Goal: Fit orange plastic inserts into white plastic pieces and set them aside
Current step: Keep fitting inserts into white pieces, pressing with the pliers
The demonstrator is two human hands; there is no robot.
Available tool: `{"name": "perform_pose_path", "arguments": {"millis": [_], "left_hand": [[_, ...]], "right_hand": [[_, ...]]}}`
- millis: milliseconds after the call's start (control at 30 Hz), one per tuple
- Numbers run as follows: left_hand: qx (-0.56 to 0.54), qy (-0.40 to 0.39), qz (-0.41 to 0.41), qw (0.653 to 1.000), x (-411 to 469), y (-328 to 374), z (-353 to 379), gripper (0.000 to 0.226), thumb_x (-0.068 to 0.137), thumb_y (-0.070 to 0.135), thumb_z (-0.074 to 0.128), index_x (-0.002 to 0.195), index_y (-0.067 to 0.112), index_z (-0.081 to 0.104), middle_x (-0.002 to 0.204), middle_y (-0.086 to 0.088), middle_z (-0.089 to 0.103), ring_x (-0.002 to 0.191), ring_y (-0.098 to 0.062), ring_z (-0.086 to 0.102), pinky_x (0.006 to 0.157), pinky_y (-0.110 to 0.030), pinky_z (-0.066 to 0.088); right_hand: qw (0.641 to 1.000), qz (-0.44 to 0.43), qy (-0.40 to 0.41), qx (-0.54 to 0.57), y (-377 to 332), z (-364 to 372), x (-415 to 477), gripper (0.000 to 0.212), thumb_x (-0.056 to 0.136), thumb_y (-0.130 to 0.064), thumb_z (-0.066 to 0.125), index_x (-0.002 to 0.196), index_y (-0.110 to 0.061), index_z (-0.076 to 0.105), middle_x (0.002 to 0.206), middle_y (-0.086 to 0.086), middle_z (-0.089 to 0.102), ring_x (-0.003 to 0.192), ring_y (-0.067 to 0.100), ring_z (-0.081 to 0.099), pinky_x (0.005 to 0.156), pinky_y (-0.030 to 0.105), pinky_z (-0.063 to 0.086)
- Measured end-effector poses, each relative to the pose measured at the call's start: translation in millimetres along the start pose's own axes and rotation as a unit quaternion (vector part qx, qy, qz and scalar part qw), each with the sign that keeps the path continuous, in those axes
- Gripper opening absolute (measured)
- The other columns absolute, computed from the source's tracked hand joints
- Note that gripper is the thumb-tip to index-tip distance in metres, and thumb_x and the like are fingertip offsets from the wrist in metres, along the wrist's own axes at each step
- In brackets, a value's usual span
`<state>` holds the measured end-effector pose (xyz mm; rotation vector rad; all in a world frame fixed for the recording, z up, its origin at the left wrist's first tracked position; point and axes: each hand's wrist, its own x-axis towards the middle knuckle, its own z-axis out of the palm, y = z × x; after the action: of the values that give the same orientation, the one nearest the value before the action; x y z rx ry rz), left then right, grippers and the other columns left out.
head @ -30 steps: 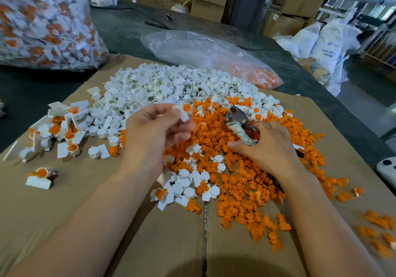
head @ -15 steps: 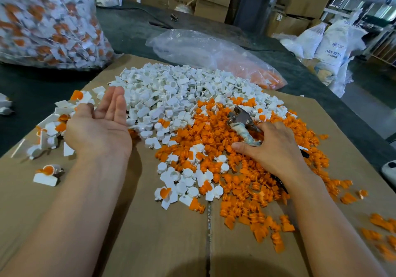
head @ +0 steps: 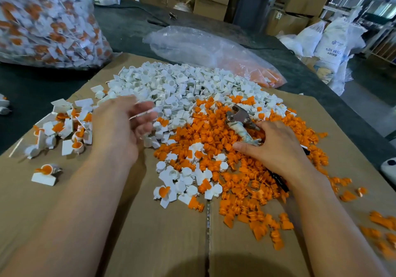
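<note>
A heap of white plastic pieces [head: 182, 84] lies at the back of the cardboard sheet [head: 160, 234], and orange inserts [head: 214, 131] are spread in front of it and to the right. Fitted white-and-orange pieces [head: 64, 131] are piled at the left, with one more [head: 46, 173] lying apart nearer me. My left hand [head: 120, 126], blurred, is at the left edge of the white heap, its fingers curled round a white piece with a thin stem [head: 141, 114]. On the orange inserts my right hand [head: 276, 148] grips the taped handle of metal pliers [head: 237, 114].
A large clear bag full of fitted pieces [head: 42, 19] stands at the back left on the dark table. A flatter clear bag with orange inserts [head: 214, 51] lies behind the heap. Loose orange inserts [head: 383, 223] are scattered at the right edge. Cartons and white sacks stand beyond.
My left hand carried a fitted piece to the left pile, opened palm-up there, and has come back right to the white heap, curled on a white piece. My right hand stayed put.
</note>
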<state>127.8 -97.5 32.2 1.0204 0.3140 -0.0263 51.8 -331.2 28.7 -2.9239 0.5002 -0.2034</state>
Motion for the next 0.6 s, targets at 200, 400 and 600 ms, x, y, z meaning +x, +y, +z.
{"name": "perform_pose_path", "arguments": {"millis": [200,400,600], "left_hand": [[0.495,-0.009,0.245,0.834,-5,-15,0,0.014,0.080,0.011,0.067,0.078,0.023,0.060,0.075,0.009,0.057,0.076,-0.018,0.055,0.065,-0.031,0.043],[0.609,0.006,0.246,0.754,2,-24,0,0.020,0.085,0.019,0.060,0.105,0.019,0.064,0.112,-0.006,0.057,0.101,-0.026,0.053,0.068,-0.033,0.038],[0.668,-0.003,0.253,0.699,3,-27,3,0.014,0.087,0.026,0.059,0.095,0.017,0.065,0.106,-0.009,0.058,0.099,-0.031,0.054,0.063,-0.033,0.035]], "right_hand": [[1.000,-0.003,0.020,0.013,-1,-3,-3,0.084,0.068,-0.068,0.055,0.133,-0.016,0.042,0.130,0.008,0.045,0.123,0.025,0.037,0.103,0.039,0.028],[0.999,-0.007,0.035,0.018,-3,-6,-4,0.080,0.069,-0.067,0.055,0.132,-0.018,0.044,0.132,0.007,0.044,0.125,0.023,0.034,0.104,0.037,0.025],[0.995,-0.006,0.077,0.056,-5,-8,-6,0.070,0.071,-0.063,0.056,0.125,-0.019,0.051,0.129,0.005,0.047,0.124,0.023,0.034,0.101,0.037,0.028]]}}
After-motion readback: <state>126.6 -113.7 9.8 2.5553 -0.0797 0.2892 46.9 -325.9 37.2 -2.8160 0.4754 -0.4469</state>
